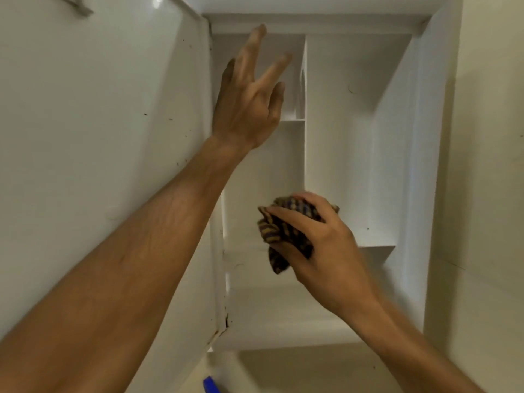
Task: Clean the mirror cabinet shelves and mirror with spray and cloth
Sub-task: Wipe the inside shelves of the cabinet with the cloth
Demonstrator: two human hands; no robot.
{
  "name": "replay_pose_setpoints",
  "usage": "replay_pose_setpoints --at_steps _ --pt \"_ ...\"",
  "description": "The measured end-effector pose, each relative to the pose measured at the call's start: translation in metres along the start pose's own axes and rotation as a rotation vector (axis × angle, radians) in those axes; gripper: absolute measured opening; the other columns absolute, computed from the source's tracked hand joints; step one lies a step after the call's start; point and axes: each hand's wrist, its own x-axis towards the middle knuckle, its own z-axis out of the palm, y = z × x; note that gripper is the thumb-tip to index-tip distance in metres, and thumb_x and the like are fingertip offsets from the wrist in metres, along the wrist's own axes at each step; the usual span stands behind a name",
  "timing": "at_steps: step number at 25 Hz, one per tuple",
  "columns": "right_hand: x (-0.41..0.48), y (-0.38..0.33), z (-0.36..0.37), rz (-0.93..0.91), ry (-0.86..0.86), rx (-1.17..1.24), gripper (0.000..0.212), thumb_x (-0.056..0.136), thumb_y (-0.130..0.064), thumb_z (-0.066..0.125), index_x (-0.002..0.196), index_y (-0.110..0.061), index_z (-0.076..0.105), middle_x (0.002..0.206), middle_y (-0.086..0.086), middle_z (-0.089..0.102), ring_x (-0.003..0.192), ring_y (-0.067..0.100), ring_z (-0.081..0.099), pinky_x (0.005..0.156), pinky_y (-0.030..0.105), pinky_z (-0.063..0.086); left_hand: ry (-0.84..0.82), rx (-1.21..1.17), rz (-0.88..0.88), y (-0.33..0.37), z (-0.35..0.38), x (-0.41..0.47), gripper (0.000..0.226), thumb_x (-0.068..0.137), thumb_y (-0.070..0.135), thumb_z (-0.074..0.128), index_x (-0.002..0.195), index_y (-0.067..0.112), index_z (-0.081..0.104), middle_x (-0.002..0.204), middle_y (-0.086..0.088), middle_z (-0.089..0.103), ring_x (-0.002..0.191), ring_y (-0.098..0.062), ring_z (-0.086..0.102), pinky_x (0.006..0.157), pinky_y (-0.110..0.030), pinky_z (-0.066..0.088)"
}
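Right hand (320,245) grips cloth (279,236) mid-frame, left hand (249,100) spread wide upper centre: wipe shelf (377,249) corners firmly.

A home bathroom, by the look: a white wall cabinet (354,137) with thin shelves (374,249) stands open behind the left fingers (256,42), its door (113,109) swung out left of them, and a checked cloth (279,232) is bunched under the right fingers (295,217).

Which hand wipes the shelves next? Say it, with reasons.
Right, likely. The right hand grips the striped cloth in front of the cabinet, low down; the left hand holds nothing, fingers straight, up near its top.
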Motion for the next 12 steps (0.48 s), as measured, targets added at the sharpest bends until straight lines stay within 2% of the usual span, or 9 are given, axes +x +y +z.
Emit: replay_pose_setpoints --at_steps 2,4,5,6,7,8,9,10,12 --pt "0.03 -0.004 0.022 -0.057 0.04 -0.037 0.043 0.091 -0.024 0.069 0.133 -0.026 0.06 0.136 -0.007 0.042 0.106 -0.009 0.034 0.09 -0.006 0.023 -0.019 -0.048 -0.017 0.0 0.003 0.002 0.04 0.101 0.03 0.04 0.137 0.024 0.054 0.158 -0.018 0.023 0.147 -0.03 0.023 0.116 -0.034 0.021" --pt "0.069 0.002 0.041 -0.001 0.136 -0.043 0.038 0.094 -0.021 0.065 0.132 -0.017 0.06 0.138 0.003 0.044 0.104 -0.002 0.042 0.085 -0.005 0.024 -0.041 -0.164 -0.049 -0.001 -0.001 0.005 0.037 0.1 0.028 0.042 0.133 0.024 0.058 0.159 -0.016 0.021 0.148 -0.029 0.019 0.116 -0.033 0.018" --pt "0.088 0.004 0.05 0.044 0.207 -0.015 0.036 0.096 -0.019 0.062 0.131 -0.013 0.059 0.14 0.008 0.043 0.107 0.003 0.046 0.088 -0.004 0.027 -0.044 -0.223 -0.056 -0.001 -0.003 0.005 0.035 0.099 0.026 0.044 0.13 0.023 0.061 0.159 -0.016 0.021 0.148 -0.03 0.018 0.117 -0.034 0.017" --pt "0.104 0.004 0.059 0.093 0.275 0.057 0.034 0.097 -0.016 0.06 0.131 -0.011 0.057 0.142 0.011 0.04 0.112 0.008 0.047 0.097 0.002 0.033 -0.05 -0.275 -0.055 -0.002 -0.004 0.006 0.034 0.098 0.022 0.045 0.127 0.022 0.063 0.159 -0.017 0.021 0.149 -0.031 0.017 0.119 -0.036 0.017" --pt "0.118 0.002 0.07 0.138 0.334 0.172 0.033 0.097 -0.014 0.057 0.13 -0.011 0.056 0.144 0.013 0.037 0.119 0.015 0.047 0.108 0.019 0.039 -0.06 -0.321 -0.05 -0.003 -0.005 0.006 0.035 0.095 0.016 0.047 0.124 0.02 0.065 0.159 -0.018 0.021 0.149 -0.032 0.016 0.12 -0.036 0.016" --pt "0.127 -0.004 0.08 0.16 0.359 0.287 0.032 0.097 -0.013 0.054 0.129 -0.011 0.054 0.145 0.014 0.036 0.125 0.022 0.045 0.112 0.036 0.04 -0.072 -0.356 -0.046 -0.004 -0.007 0.006 0.036 0.092 0.01 0.048 0.121 0.019 0.067 0.159 -0.019 0.02 0.149 -0.032 0.014 0.12 -0.034 0.014" --pt "0.129 -0.01 0.091 0.14 0.335 0.359 0.032 0.098 -0.012 0.05 0.13 -0.01 0.052 0.145 0.014 0.036 0.129 0.026 0.043 0.112 0.046 0.038 -0.084 -0.374 -0.043 -0.003 -0.008 0.007 0.039 0.089 0.004 0.047 0.118 0.019 0.069 0.159 -0.02 0.019 0.15 -0.032 0.013 0.12 -0.032 0.012" --pt "0.124 -0.015 0.102 0.093 0.251 0.413 0.035 0.099 -0.011 0.048 0.133 -0.009 0.05 0.146 0.014 0.037 0.132 0.028 0.042 0.113 0.048 0.037 -0.088 -0.373 -0.048 -0.003 -0.008 0.006 0.041 0.086 0.002 0.047 0.116 0.019 0.07 0.159 -0.02 0.017 0.15 -0.032 0.012 0.12 -0.029 0.009" --pt "0.101 -0.005 0.108 0.011 0.05 0.422 0.038 0.1 -0.011 0.048 0.138 -0.009 0.05 0.148 0.01 0.04 0.134 0.023 0.042 0.116 0.037 0.034 -0.092 -0.351 -0.054 -0.002 -0.006 0.003 0.041 0.085 0.001 0.049 0.112 0.02 0.072 0.16 -0.019 0.016 0.15 -0.031 0.011 0.118 -0.019 0.003"
